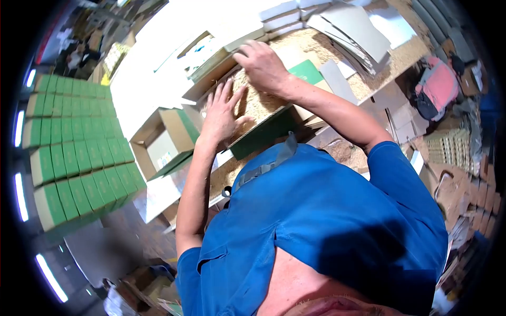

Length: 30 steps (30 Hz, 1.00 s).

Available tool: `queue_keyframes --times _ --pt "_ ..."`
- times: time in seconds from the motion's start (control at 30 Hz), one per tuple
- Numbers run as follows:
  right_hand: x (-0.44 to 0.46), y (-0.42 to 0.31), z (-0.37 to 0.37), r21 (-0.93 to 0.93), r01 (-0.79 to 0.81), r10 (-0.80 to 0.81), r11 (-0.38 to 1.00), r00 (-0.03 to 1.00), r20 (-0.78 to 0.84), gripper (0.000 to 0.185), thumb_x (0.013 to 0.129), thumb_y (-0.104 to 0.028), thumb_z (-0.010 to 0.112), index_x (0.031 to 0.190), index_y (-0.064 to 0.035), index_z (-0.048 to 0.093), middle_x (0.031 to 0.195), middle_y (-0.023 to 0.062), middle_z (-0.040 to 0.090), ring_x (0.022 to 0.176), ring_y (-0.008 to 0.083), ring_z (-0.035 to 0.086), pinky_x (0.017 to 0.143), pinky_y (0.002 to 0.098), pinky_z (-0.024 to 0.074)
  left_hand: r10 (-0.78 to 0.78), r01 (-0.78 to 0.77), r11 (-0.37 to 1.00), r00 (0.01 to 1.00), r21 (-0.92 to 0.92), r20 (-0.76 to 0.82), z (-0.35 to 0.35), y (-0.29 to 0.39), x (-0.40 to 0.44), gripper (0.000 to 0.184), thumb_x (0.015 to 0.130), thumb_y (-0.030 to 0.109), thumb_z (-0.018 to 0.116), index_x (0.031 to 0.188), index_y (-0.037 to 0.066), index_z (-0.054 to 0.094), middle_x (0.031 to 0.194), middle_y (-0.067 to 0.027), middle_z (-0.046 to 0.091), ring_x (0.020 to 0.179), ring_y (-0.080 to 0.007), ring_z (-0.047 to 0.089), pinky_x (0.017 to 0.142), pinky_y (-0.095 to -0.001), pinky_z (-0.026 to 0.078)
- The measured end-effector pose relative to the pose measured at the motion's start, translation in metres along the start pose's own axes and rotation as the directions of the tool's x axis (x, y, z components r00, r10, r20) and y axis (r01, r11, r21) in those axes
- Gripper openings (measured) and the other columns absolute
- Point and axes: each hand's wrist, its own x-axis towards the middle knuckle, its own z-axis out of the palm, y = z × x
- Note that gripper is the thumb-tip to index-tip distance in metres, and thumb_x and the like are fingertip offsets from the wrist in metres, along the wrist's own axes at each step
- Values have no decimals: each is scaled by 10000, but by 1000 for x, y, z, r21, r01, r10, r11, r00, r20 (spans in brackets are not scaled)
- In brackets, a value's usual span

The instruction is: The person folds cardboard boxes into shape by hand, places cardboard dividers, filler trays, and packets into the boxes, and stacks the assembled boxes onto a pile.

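Observation:
A long open carton [266, 130] with a green outer side lies in front of my body, filled with pale, shredded filler [256, 102]. My left hand [224, 113] is open, its fingers spread over the filler at the carton's left part. At the far side, my right hand [263, 66] has its fingers curled by the raised cardboard wall [213, 73]. Whatever those fingers grip, if anything, is hidden. Left of my left hand stands another open green carton [171, 139], tilted in view, its inside bare brown and white.
Rows of closed green boxes [79, 152] are stacked at the left. Grey-white cardboard sheets [350, 34] lie at the back right, near more loose filler. A pink and black bag [437, 87] is farther right, above egg-tray-like stacks [448, 147].

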Motion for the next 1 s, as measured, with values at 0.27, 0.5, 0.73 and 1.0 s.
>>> queue_keyframes --times 0.27,0.5,0.73,1.0 --pt "-123 116 -30 -87 -655 661 751 746 87 627 765 -241 751 1338 -86 548 1434 184 464 1336 353 428 1123 448 359 -77 87 995 976 -42 205 12 0 8 970 738 263 807 1535 247 255 1581 -217 185 1435 -420 246 1148 -473 311" --pt "-255 174 -18 139 -901 599 411 381 704 1081 623 -393 857 1513 -111 314 1518 229 350 1403 324 356 1158 400 296 -72 81 996 972 -35 225 15 -1 13 1005 703 290 831 1532 243 265 1568 -242 205 1428 -431 253 1155 -469 297" --pt "-238 180 33 136 -932 818 336 360 449 754 796 -503 711 1276 62 573 1314 265 566 1250 344 541 1053 384 414 -53 63 976 997 -207 55 -26 -3 18 704 800 330 762 1424 182 473 1543 -190 298 1391 -362 358 1139 -450 339" --pt "-226 173 25 45 -892 797 449 423 431 600 887 -446 614 1236 42 607 1243 269 600 1169 379 578 995 404 445 -640 416 474 768 -776 21 -50 -196 81 384 891 125 647 1261 25 631 1006 -114 720 813 -145 680 734 -273 536"
